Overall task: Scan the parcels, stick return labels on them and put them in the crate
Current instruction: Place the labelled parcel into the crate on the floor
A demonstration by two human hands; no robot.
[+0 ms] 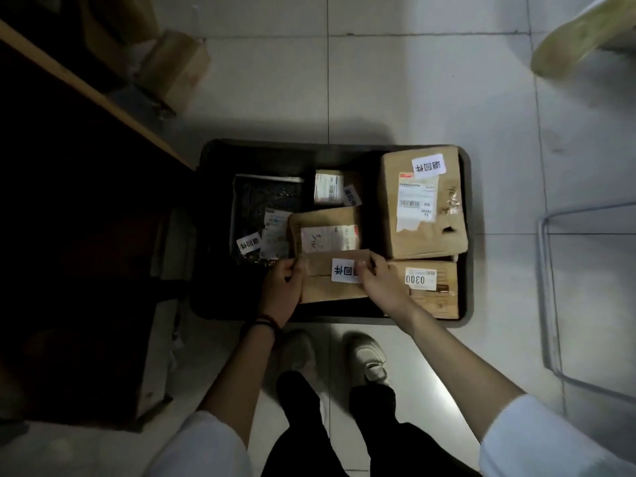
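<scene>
A black crate (465,235) stands on the tiled floor in front of my feet and holds several parcels. My left hand (282,287) grips the left end of a brown cardboard parcel (323,287) at the crate's near side. My right hand (378,280) grips its right end, thumb beside the white return label (342,270) stuck on top. A tall cardboard box (421,208) with a return label (428,165) fills the far right corner. Below it lies a box marked 0300 (430,287). A dark bag (265,215) with a label lies at the left.
A dark wooden desk (69,187) rises at the left, its edge running close to the crate. A cardboard box (175,67) sits on the floor beyond it. A metal chair frame (550,287) stands at the right. My shoes (368,359) touch the crate's near edge.
</scene>
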